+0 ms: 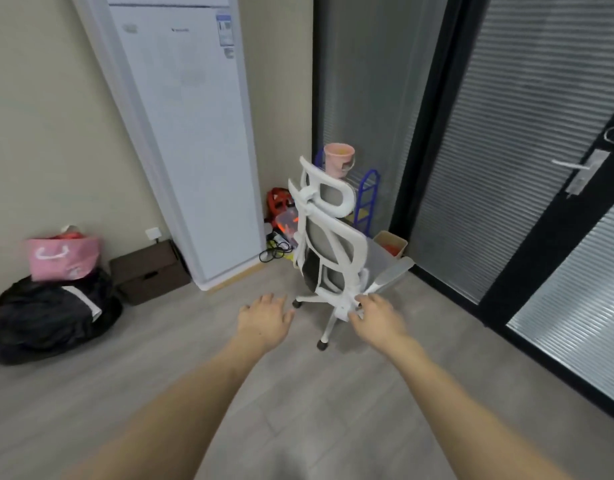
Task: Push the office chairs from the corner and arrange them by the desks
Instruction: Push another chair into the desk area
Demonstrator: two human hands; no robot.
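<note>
Step in hand, as judged: approach and first grasp on one office chair, white frame with grey mesh, parked in the room corner. It stands on the floor between the tall white air-conditioner unit and the dark glass partition, back and headrest turned toward the camera, seat facing the corner.

Both arms are held out toward it. Left hand: fingers spread and relaxed, nothing held, short of the chair base and apart from it. Right hand: fingers loosely extended, nothing seen to be gripped; it sits in front of the lower frame near the armrest, but contact cannot be confirmed from this view.

No desks are in view, so no arranging can be checked here. Only one chair is seen in the corner.

Next move, as judged: backrest or armrests to be gripped higher up with both hands, chair to be pulled clear of the corner on its castors, then turned and rolled to a desk.

Clutter to be avoided behind the chair: pink bucket on a blue rack, small bin, cables on the floor. A cable could be caught by a castor.
</note>
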